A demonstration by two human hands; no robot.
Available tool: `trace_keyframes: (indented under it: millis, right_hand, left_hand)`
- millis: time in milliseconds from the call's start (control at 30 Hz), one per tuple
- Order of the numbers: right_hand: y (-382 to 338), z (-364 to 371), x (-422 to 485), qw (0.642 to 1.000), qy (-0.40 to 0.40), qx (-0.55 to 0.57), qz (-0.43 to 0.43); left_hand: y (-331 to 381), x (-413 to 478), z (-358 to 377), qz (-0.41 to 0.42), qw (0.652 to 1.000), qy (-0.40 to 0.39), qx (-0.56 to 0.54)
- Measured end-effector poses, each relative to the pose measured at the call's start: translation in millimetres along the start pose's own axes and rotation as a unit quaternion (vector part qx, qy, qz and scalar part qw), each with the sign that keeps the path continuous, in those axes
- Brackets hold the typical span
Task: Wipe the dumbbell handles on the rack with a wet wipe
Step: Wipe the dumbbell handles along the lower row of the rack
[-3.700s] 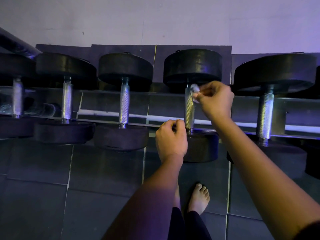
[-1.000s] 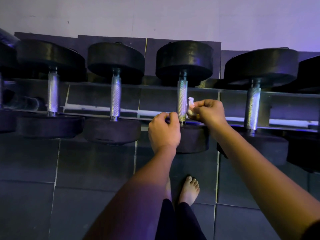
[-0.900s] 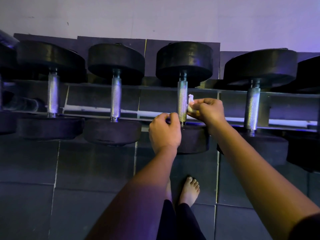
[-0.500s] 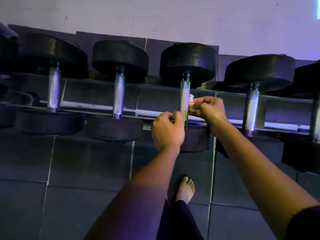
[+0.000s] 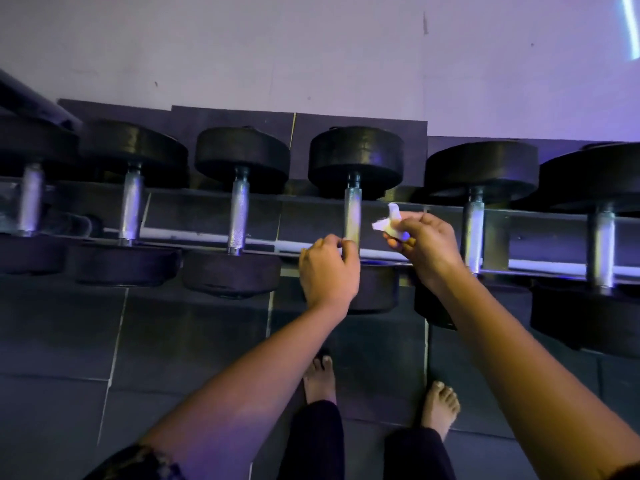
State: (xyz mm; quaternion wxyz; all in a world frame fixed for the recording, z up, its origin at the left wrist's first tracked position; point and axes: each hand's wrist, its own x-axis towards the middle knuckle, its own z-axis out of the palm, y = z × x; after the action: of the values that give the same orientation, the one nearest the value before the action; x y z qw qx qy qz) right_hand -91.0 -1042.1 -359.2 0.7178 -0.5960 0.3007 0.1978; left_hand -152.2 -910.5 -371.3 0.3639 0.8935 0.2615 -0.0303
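- Right hand (image 5: 424, 244) pinches the crumpled white wet wipe (image 5: 389, 225), now off the knurled silver dumbbell handle (image 5: 352, 216) just left.
- Left hand (image 5: 329, 268), curled, still touches the handle's lower end; grasp unclear.

Left hand (image 5: 329, 268) hides lower end of handle (image 5: 352, 213).

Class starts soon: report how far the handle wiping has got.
Done: cannot tell; no handle looks wet. In hand: the left hand holds the lower end of the fourth handle from the left; the right hand pinches the wet wipe beside it, off the metal. Left: probably the fifth handle and sixth handle.
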Motion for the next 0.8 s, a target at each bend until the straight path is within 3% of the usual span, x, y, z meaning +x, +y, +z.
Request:
trace_keyframes:
  millis: [100,167,300,533,667,800]
  right_hand:
    - [-11.6,-35.7,-3.4,0.996,0.009,-0.082,-0.025]
    - [-20.1,-64.3,-5.0,0.993,0.019,-0.113,-0.036]
    - [-32.6,-114.0,-2.9,0.973,0.055,-0.209,-0.081]
    - [-32.8,-165.4,3.3,0.915,0.058,-0.364,-0.162]
    - [-19.1,-170.3,5.3,0.905,0.012,-0.396,-0.157]
    - [-3.6,-168.0,12.7,0.900,-0.009,-0.409,-0.153]
  left_hand:
    - [25.6,-14.5,9.4,0.082,0.996,-0.007,-0.037]
    - [46.5,-28.6,24.7,0.095,0.993,-0.029,-0.065]
    - [87.7,-49.9,62.2,0.022,0.991,-0.084,-0.103]
    - [123.8,-64.3,112.1,-0.186,0.972,-0.048,-0.132]
    - [126.5,-69.5,123.6,-0.229,0.964,0.013,-0.132]
    - [128.3,-71.8,123.9,-0.209,0.968,0.039,-0.133]
